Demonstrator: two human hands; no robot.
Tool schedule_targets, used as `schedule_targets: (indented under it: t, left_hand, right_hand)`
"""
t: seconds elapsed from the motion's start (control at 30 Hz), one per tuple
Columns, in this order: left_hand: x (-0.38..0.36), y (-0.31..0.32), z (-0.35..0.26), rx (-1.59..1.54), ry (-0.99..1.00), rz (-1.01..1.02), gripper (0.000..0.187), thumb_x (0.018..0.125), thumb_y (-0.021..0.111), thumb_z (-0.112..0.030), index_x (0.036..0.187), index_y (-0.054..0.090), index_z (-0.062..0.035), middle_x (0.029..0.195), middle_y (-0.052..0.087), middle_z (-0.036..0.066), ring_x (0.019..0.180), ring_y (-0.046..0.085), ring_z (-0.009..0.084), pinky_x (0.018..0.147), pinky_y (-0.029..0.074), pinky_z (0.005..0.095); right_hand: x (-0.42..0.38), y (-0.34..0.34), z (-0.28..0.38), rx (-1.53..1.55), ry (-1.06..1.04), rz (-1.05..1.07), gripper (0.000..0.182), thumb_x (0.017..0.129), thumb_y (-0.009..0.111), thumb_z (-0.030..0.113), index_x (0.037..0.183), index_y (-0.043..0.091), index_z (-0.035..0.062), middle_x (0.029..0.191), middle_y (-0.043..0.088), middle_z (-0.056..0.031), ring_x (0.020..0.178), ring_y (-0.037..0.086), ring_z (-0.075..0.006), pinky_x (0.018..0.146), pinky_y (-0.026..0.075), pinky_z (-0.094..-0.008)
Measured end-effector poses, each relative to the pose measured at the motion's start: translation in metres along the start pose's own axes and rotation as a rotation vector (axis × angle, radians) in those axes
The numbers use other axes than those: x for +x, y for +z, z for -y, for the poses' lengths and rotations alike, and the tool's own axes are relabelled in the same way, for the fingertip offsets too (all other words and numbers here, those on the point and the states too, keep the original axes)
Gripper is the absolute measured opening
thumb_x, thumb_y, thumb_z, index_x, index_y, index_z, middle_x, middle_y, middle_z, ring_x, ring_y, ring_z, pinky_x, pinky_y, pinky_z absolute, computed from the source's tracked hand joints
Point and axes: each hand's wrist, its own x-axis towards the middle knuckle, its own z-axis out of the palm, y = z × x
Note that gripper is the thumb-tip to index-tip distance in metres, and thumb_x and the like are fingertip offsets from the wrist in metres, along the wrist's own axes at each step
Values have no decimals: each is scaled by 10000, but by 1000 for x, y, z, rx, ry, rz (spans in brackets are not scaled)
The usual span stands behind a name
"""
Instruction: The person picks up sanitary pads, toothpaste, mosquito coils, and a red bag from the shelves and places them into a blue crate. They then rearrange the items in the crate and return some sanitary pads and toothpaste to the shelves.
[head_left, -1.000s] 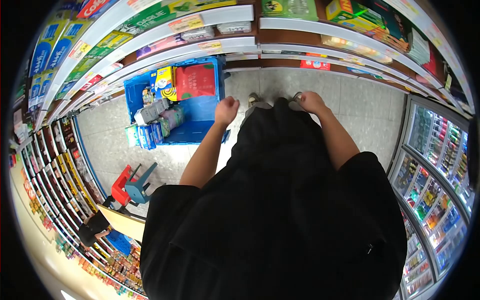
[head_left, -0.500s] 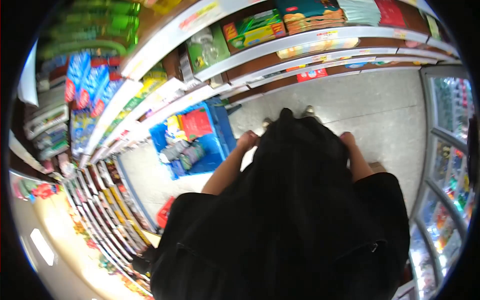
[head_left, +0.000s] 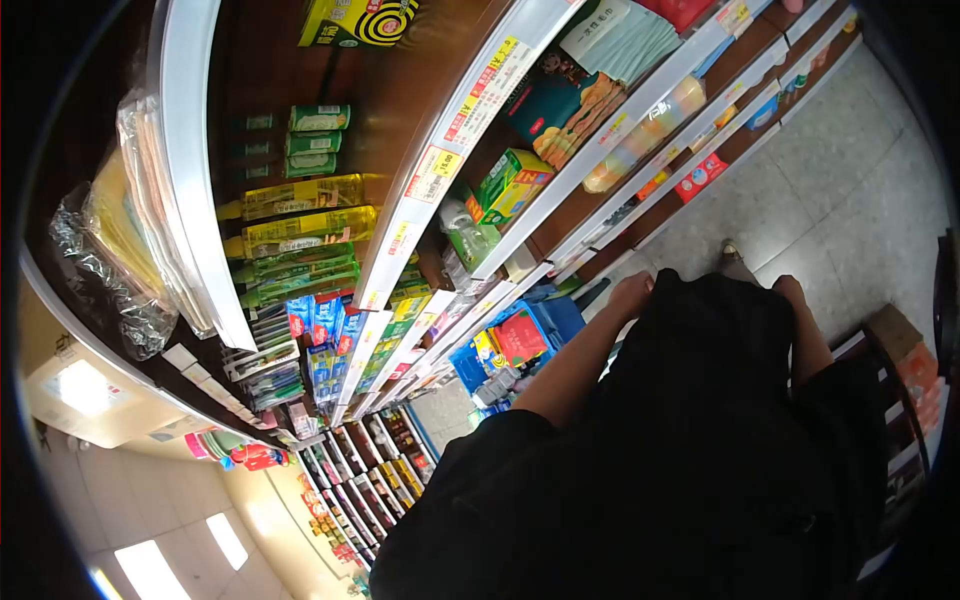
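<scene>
My left hand (head_left: 632, 292) is beside the front of my black garment (head_left: 700, 420), its fingers curled closed. What it holds, if anything, I cannot make out. On the garment's other side is my right hand (head_left: 789, 290), small and partly hidden, so its fingers do not show clearly. Left of my left forearm, a blue crate (head_left: 556, 322) stands on the floor by the shelves. Inside it lie a red packet (head_left: 520, 338), a yellow packet (head_left: 488, 350) and grey bundles.
Store shelves (head_left: 600, 150) run along the left and front, with yellow bottles (head_left: 310, 195), green cans (head_left: 318, 140), blue packets (head_left: 325, 320) and a green-yellow box (head_left: 510, 185). A cardboard box (head_left: 893, 330) stands at the right. Grey tiled floor (head_left: 800, 200) lies ahead.
The view has turned and tilted toward the left shelves, so upper shelves show larger. The crate appears lower and farther right. The glass-door coolers at the right have left the view.
</scene>
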Motion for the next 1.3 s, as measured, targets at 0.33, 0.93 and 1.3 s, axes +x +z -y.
schedule_targets:
  t: [0.33,0.93,1.3]
  left_hand:
    - [9,5,-19,-42,47,4,254,843,596,-326,962,622,-103,938,683,153,932,653,345,803,506,440]
    - [-66,38,67,-150,-347,-34,255,835,607,-350,924,613,-111,952,691,158,956,648,357,806,503,453]
    - [-80,53,63,-214,-342,-108,234,840,612,-325,923,616,-106,911,688,171,926,649,370,800,504,463]
  right_hand:
    - [-84,-244,227,680,-805,-1085,87,887,652,99,884,641,13,772,626,-96,679,577,-154,658,471,-281]
    - [-16,-440,378,-270,-380,-927,971,647,783,579,1418,434,103,1392,516,-134,1271,502,-329,1034,275,-688]
    - [72,-517,332,368,-476,-1071,402,814,649,370,1157,701,167,1118,691,-152,1054,645,-271,937,457,-330]
